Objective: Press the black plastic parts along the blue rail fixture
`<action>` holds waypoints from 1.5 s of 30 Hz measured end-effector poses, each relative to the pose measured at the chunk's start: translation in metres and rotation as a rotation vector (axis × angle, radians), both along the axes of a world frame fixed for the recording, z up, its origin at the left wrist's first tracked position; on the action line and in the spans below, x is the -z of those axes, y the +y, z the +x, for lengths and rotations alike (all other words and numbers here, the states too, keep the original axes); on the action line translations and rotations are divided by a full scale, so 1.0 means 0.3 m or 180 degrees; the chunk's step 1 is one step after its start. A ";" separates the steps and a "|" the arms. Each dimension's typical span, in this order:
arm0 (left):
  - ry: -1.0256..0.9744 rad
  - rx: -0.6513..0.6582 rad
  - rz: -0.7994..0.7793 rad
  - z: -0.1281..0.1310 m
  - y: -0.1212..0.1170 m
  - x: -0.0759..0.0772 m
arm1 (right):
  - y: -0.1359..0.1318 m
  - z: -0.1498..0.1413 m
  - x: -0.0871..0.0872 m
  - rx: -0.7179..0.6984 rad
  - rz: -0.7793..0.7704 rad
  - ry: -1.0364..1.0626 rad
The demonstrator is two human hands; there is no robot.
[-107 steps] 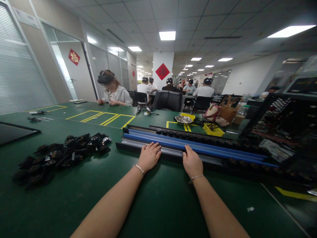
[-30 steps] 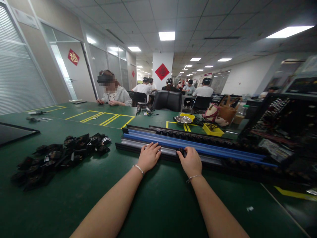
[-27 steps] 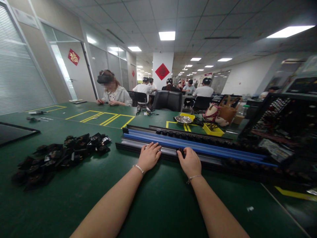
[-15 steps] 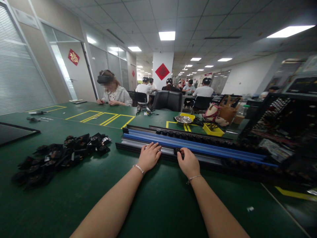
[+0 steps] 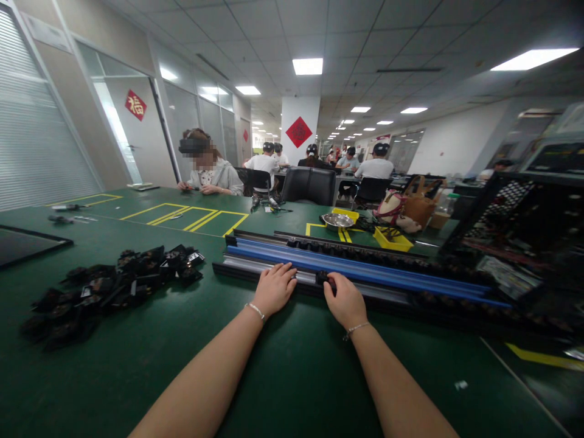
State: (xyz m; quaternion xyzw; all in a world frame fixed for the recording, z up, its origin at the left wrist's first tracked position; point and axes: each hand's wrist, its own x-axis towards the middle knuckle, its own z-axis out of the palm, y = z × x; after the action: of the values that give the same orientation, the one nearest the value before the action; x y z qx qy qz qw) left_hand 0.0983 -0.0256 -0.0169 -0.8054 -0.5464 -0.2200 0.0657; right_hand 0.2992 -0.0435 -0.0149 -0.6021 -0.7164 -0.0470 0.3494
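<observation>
My left hand (image 5: 276, 289) lies with its fingers stretched out over the front rail, a long black track with a silver inner strip (image 5: 249, 266). Just to its right, my right hand (image 5: 345, 300) has its fingers curled against a small black block (image 5: 322, 277) that sits on this rail. The block's far side and the fingertips are partly hidden. Behind the front rail runs a long blue strip (image 5: 365, 267), with more black rails beyond it. Left of the rails, a heap of small black parts (image 5: 137, 277) lies on the green table (image 5: 292, 377).
Yellow trays (image 5: 393, 239) and a round metal dish (image 5: 337, 220) stand behind the rails. At the right rises a dark open-frame case (image 5: 515, 225). A flat dark panel (image 5: 27, 244) lies at the left edge. Across the table sits a person (image 5: 214, 173) wearing a headset.
My right hand has shifted slightly left along the front rail, and the small black block has moved left with it. My left hand stays in nearly the same place.
</observation>
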 end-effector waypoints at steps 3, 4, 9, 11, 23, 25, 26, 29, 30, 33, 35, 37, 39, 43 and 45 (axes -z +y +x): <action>-0.0007 -0.0007 -0.0006 0.000 0.002 0.003 | 0.000 -0.001 0.000 -0.0011 -0.0011 -0.0003; -0.0009 -0.0007 -0.0006 0.001 0.002 0.003 | -0.001 -0.001 -0.001 -0.0003 -0.0028 -0.0002; -0.0015 0.0008 0.0018 0.003 -0.002 0.004 | -0.003 -0.003 -0.003 -0.0023 -0.0082 -0.0031; -0.0021 0.0008 0.0027 0.004 -0.004 0.003 | -0.003 -0.003 -0.001 -0.0047 -0.0083 -0.0022; -0.0098 0.0141 -0.0096 0.012 -0.010 0.017 | -0.002 -0.001 0.003 -0.0227 -0.0065 0.0027; -0.0068 0.0277 -0.0116 0.015 -0.013 0.013 | -0.002 -0.001 0.004 -0.0224 -0.0057 0.0018; -0.0044 0.0360 -0.0123 0.016 -0.016 0.010 | -0.001 -0.001 0.005 -0.0224 -0.0053 0.0011; 0.0059 0.0601 -0.0134 0.021 -0.022 0.002 | -0.001 -0.001 0.006 -0.0252 -0.0040 -0.0004; 0.0098 0.0653 -0.0138 0.022 -0.024 0.001 | -0.002 -0.001 0.006 -0.0263 -0.0032 -0.0006; 0.0199 0.0725 -0.0133 0.024 -0.027 0.001 | -0.006 -0.002 0.001 -0.0280 -0.0018 -0.0026; 0.0253 0.0751 -0.0104 0.024 -0.026 0.003 | -0.009 -0.003 -0.003 -0.0282 -0.0055 -0.0037; 0.0303 0.0776 -0.0065 0.024 -0.025 0.006 | -0.011 -0.003 -0.007 -0.0281 -0.0130 -0.0033; 0.0357 0.0795 -0.0031 0.026 -0.025 0.008 | -0.013 -0.004 -0.009 -0.0282 -0.0186 -0.0015; 0.0465 0.0804 0.0014 0.038 -0.031 0.013 | -0.015 -0.003 -0.009 -0.0288 -0.0238 0.0059; 0.0498 0.0779 0.0046 0.045 -0.037 0.015 | -0.015 -0.003 -0.009 -0.0312 -0.0255 0.0102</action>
State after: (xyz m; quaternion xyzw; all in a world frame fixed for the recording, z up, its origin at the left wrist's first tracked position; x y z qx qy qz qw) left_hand 0.1119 -0.0366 -0.0216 -0.8803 -0.4357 -0.1668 0.0866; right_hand 0.2984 -0.0478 -0.0123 -0.5804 -0.7406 0.0085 0.3384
